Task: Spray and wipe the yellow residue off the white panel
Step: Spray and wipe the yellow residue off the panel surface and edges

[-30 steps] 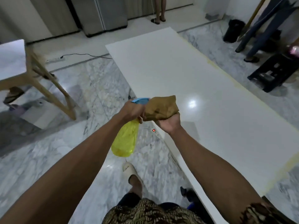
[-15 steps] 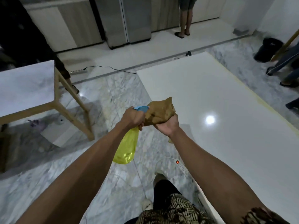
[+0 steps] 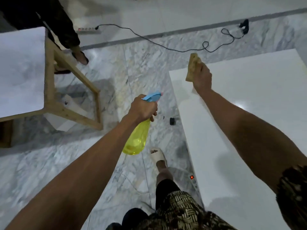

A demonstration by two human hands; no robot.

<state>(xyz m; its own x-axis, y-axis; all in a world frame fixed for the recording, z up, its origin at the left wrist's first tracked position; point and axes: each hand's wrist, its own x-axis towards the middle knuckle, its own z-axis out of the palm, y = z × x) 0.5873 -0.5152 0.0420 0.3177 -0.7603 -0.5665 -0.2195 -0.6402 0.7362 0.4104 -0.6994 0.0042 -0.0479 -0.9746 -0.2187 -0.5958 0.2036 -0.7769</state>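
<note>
The white panel (image 3: 249,113) lies flat at the right, raised off the marble floor. My right hand (image 3: 201,76) grips a tan cloth (image 3: 192,67) above the panel's far left corner. My left hand (image 3: 143,108) holds a yellow spray bottle (image 3: 136,138) by its neck, fingers round the blue trigger head (image 3: 152,97), over the floor left of the panel. A faint yellowish line shows along the panel's far right edge (image 3: 303,67).
A wooden-framed table (image 3: 54,90) with a white top stands at the left, a person's dark-clad leg and sandal (image 3: 79,55) behind it. A black cable (image 3: 166,45) crosses the floor. A power strip with a red light (image 3: 191,177) lies by my foot (image 3: 157,156).
My hands have come apart: the right one carried the cloth out over the panel's corner, the left kept the bottle over the floor. The view has tilted down and to the left.
</note>
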